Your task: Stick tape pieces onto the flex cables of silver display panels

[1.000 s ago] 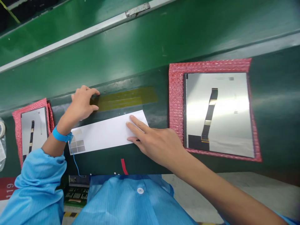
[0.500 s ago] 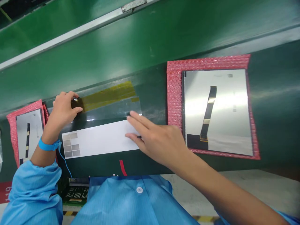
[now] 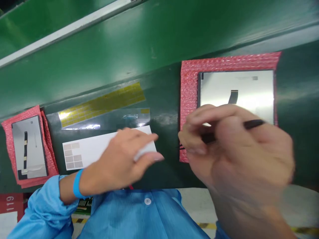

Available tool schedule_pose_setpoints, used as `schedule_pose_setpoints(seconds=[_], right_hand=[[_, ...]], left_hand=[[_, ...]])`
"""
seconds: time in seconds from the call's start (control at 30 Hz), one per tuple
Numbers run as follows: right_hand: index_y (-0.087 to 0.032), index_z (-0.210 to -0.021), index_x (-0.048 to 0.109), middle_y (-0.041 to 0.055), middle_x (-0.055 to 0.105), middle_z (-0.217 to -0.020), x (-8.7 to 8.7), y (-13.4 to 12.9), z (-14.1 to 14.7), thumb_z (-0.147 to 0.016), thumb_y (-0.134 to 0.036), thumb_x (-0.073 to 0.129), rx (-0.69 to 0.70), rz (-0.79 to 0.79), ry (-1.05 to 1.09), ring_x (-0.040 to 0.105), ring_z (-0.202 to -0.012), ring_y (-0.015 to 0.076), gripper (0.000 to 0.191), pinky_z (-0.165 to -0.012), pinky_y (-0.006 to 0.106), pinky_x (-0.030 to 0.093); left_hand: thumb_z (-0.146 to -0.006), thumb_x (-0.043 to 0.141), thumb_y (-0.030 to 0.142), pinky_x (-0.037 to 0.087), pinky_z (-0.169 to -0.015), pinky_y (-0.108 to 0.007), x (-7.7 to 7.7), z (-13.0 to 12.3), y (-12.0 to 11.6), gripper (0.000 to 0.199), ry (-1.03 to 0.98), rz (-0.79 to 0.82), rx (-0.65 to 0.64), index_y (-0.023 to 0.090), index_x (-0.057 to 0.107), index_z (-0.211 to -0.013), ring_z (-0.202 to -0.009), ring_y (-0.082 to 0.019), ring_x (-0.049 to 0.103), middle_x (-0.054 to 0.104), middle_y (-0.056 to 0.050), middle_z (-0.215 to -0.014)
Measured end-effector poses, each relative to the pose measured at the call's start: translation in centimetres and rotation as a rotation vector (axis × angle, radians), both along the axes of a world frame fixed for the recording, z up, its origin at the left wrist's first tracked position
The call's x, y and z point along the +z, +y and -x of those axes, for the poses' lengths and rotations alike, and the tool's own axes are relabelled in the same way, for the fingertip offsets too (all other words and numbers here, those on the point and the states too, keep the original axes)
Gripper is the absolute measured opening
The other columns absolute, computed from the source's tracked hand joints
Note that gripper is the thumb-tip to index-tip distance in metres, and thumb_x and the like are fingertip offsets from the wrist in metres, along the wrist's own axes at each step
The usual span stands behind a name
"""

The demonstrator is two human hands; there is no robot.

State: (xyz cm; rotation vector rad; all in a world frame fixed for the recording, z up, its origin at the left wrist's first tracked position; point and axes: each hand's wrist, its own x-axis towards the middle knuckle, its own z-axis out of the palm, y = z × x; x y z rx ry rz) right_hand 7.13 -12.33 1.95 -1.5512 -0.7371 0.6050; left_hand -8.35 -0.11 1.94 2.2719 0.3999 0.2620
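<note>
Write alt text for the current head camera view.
A blurred right hand grips a dark, slender object before a silvery panel on pink bubble wrap. The left hand, wearing a blue wristband, is over a white sheet on a green bench; yellow film lies beyond.

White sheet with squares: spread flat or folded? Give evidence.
Spread flat: both visible ends of the white sheet lie on the green table; the left hand hides part of it.

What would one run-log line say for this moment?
left hand: over white sheet | right hand: gripping dark slender tool, blurred | nearby: yellow strip, left panel, right panel, pink wrap
</note>
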Motion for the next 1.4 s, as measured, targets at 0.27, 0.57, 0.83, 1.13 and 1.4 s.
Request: schedule_pose_setpoints(seconds=[0.27,0.57,0.83,1.13,1.4], right_hand=[[-0.023,-0.083,0.053,0.0035,0.051,-0.087,0.1,0.4,-0.1,-0.106,-0.035,0.046,0.069,-0.184,0.45,0.05,-0.055,0.0143,0.027,-0.051,0.031,0.046],[-0.019,-0.091,0.068,0.0055,0.071,-0.084,-3.1,3.0,-5.8,-0.089,-0.033,0.08,0.043,0.109,0.25,0.069,-0.068,0.0178,0.019,-0.065,0.029,0.061],[-0.012,-0.084,0.065,0.0059,0.069,-0.07,-4.9,7.2,-6.7,-0.085,-0.002,0.071,0.004,0.211,0.203,0.068,-0.06,0.0159,0.012,-0.056,0.022,0.057],[-0.014,-0.083,0.065,0.0029,0.069,-0.07,-5.0,7.0,-6.8,-0.086,-0.001,0.071,0.002,0.233,0.148,0.067,-0.059,0.013,0.015,-0.054,0.018,0.056],[-0.014,-0.082,0.064,0.001,0.068,-0.067,-4.7,7.5,-6.7,-0.085,0.001,0.07,0.014,0.291,0.13,0.066,-0.057,0.0115,0.017,-0.053,0.017,0.054]], left_hand=[[-0.108,0.058,0.029,0.046,-0.065,-0.028,-0.6,-1.5,-3.1,0.029,-0.093,0.237,0.03,0.017,0.067,-0.083,-0.067,-0.013,0.057,0.065,0.0,-0.072],[-0.112,0.046,0.03,0.05,-0.085,-0.036,-3.8,-3.3,1.3,0.023,-0.034,-0.21,0.105,0.016,0.065,-0.109,-0.093,-0.021,0.06,0.068,-0.008,-0.1],[-0.108,0.053,0.029,0.048,-0.084,-0.038,-6.6,-3.6,2.4,0.026,0.114,-0.442,0.168,0.01,0.064,-0.123,-0.095,-0.026,0.052,0.058,-0.012,-0.103],[-0.107,0.054,0.028,0.048,-0.083,-0.039,-6.4,-3.7,2.4,0.026,0.12,-0.436,0.163,0.01,0.065,-0.122,-0.092,-0.025,0.051,0.057,-0.012,-0.101],[-0.107,0.056,0.028,0.048,-0.083,-0.039,-6.5,-3.7,2.3,0.029,0.133,-0.428,0.161,0.009,0.063,-0.128,-0.093,-0.025,0.05,0.057,-0.011,-0.103]])
